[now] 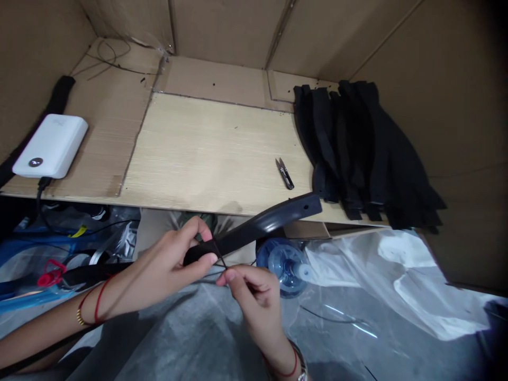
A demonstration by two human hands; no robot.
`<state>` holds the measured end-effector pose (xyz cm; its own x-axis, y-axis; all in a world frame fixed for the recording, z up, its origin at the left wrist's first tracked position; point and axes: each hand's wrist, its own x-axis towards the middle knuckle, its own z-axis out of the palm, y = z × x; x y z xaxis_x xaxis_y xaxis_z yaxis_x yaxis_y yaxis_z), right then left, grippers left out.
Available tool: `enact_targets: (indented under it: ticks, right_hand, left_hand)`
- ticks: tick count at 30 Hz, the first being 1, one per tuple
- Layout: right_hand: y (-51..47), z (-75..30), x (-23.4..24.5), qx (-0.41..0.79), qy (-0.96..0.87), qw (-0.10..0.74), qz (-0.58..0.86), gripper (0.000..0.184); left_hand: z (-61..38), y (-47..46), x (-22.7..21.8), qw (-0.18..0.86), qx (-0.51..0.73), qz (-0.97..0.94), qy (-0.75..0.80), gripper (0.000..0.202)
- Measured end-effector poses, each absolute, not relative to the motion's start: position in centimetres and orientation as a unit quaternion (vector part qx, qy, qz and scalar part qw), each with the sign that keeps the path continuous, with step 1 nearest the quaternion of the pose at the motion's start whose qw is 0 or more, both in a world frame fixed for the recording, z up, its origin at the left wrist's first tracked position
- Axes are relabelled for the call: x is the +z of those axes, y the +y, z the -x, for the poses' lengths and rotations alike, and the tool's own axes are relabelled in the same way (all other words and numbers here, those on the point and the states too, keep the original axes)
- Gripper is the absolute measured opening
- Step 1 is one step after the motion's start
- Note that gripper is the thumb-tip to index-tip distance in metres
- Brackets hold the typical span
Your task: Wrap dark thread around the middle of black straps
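Head view looks down into a corner lined with brown cardboard walls (397, 42), over a wood-grain board (214, 153) that stands as a shelf above a grey mottled floor (198, 338). A crumpled white plastic sheet (389, 280) spreads across the floor at right, and blue plastic bags (35, 259) are heaped at left, with a small red piece (51, 273) on them. At the board's right end lies a pile of black straps (369, 153); at its left end sits a white power bank (50, 146). A blue water bottle (280, 264) lies on its side below the board's front edge. Held in front of that edge, a dark curved plastic strap (254, 227) with a hole near its far end angles up and to the right, that end overlapping the board. The left hand (166, 262) is clenched around the strap's near end between thumb and fingers. Just beside it, the right hand (257, 304) pinches a thin black cord (222, 256) between thumb and forefinger, and the cord runs to the strap. Small thread snips (284, 173) lie on the board near the pile, not touching it.
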<state>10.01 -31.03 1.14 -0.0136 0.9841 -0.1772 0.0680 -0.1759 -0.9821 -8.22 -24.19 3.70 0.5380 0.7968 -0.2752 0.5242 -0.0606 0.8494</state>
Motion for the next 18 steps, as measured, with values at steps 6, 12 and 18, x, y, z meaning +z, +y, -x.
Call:
enact_targets:
  ticks: [6,12,18]
  right_hand:
    - [-30.8,-10.3,1.0,0.522,-0.503,0.433,0.536,0.033]
    - [-30.5,-10.3,0.5,0.516,-0.530,0.450,0.500,0.036]
    - [-30.3,-10.7,0.1,0.525,-0.537,0.468,0.467,0.038]
  left_hand:
    - [8.2,-24.5,4.5,0.590,0.148,-0.674,0.419,0.018]
    - [8.1,-24.6,4.2,0.735,0.147,-0.543,0.379,0.027]
    - [7.9,-24.4,3.6,0.819,0.179,-0.466,0.282,0.025]
